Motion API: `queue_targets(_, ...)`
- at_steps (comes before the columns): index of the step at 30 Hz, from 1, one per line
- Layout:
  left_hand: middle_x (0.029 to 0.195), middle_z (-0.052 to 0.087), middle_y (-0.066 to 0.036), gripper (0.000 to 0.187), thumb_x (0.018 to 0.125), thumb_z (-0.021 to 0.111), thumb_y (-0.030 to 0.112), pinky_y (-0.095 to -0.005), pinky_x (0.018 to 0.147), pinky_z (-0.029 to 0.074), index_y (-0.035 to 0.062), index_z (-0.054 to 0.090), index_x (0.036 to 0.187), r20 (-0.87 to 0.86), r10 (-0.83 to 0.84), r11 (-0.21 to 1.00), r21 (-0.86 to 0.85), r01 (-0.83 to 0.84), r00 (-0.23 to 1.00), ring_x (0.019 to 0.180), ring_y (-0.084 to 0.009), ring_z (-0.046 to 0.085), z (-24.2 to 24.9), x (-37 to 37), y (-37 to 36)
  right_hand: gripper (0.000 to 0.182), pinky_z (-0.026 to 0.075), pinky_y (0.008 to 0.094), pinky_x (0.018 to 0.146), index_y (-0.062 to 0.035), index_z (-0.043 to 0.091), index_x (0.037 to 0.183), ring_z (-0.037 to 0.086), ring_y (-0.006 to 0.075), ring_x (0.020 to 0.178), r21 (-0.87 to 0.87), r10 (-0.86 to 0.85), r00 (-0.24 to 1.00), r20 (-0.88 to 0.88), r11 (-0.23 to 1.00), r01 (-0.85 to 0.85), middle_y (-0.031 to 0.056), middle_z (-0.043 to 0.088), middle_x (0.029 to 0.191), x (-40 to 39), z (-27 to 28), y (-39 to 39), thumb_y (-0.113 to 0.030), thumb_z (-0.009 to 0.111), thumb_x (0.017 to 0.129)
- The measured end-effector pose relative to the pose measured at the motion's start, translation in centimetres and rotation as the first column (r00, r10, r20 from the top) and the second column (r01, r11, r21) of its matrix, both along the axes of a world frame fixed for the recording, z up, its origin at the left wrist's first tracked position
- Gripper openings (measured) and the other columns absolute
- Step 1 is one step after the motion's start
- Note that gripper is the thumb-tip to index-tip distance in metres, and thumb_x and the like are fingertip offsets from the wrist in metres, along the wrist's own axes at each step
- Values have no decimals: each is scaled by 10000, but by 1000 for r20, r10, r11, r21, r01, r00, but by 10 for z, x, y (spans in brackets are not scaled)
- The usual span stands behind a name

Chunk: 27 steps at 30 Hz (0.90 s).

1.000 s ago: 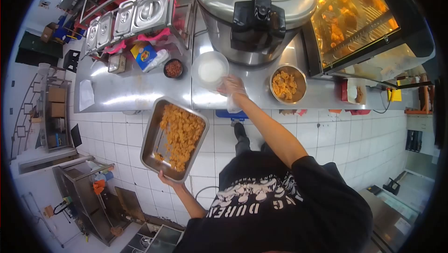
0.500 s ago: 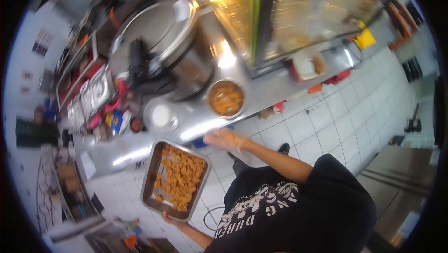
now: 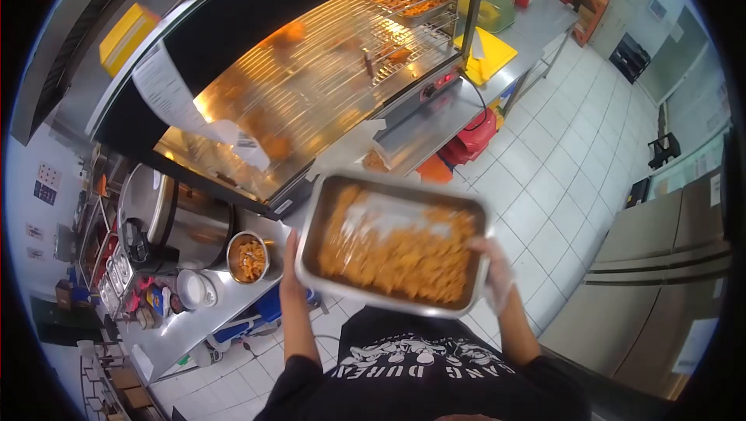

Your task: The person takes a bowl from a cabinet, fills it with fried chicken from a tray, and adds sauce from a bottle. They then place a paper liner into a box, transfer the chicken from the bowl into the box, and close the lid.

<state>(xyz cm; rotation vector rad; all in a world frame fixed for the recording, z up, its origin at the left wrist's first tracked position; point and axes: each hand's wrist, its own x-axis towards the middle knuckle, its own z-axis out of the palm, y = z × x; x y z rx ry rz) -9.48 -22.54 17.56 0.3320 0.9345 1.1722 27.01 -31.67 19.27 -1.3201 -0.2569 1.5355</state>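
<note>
A rectangular metal tray [image 3: 311, 275] of brown fried pieces [image 3: 420, 266] is held up in front of my body, above the floor. My left hand [image 3: 291, 266] grips its left edge, the fingers mostly hidden by the tray. At the right edge my right hand [image 3: 493, 266], in a clear plastic glove, has its fingers over the rim. Part of the tray's bottom shows bare among the pieces. The lit glass warming cabinet [image 3: 311, 71] stands just beyond, with wire racks and food inside.
Left on the steel counter [image 3: 194, 328] are a large cooker [image 3: 206, 223], a metal bowl of food [image 3: 249, 258] and a white container [image 3: 194, 289]. A yellow board [image 3: 491, 56] lies right of the cabinet. Red items [image 3: 474, 140] hang beneath the counter; steel fridges [image 3: 645, 266] stand right.
The view has swung right towards the cabinet. The tray has come up to the middle, and my right hand, earlier free of it, now holds its right side.
</note>
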Motion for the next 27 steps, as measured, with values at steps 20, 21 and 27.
queue_targets(20, 1018, 527, -89, 244, 862, 615, -18, -310, 792, 473, 14, 559, 1098, -473, 768, 499, 864, 59, 431, 888, -163, 561, 59, 290, 250, 703, 550, 359, 770, -43, 447, 1308, 662, 249, 884, 456, 1, 995, -104, 889, 47, 172, 613, 1133, 70, 138, 437, -499, 652, 814)
queue_targets(21, 1009, 537, -87, 270, 877, 608, -19, -339, 806, 506, 18, 549, 1137, -485, 801, 453, 874, 173, 352, 866, -175, 587, 70, 298, 252, 699, 563, 348, 721, -25, 455, 1293, 670, 238, 830, 388, 90, 990, -112, 921, -40, 175, 634, 1063, 64, 138, 447, -507, 652, 826)
queue_targets(27, 1269, 572, -159, 401, 824, 682, 19, -453, 986, 447, 36, 584, 1213, -418, 896, 424, 699, 575, -153, 1127, -303, 587, 159, 337, 315, 529, 537, 316, 538, -66, 541, 1269, 649, 226, 606, 345, 353, 923, 151, 857, -384, 105, 621, 621, 128, 83, 485, -425, 633, 892)
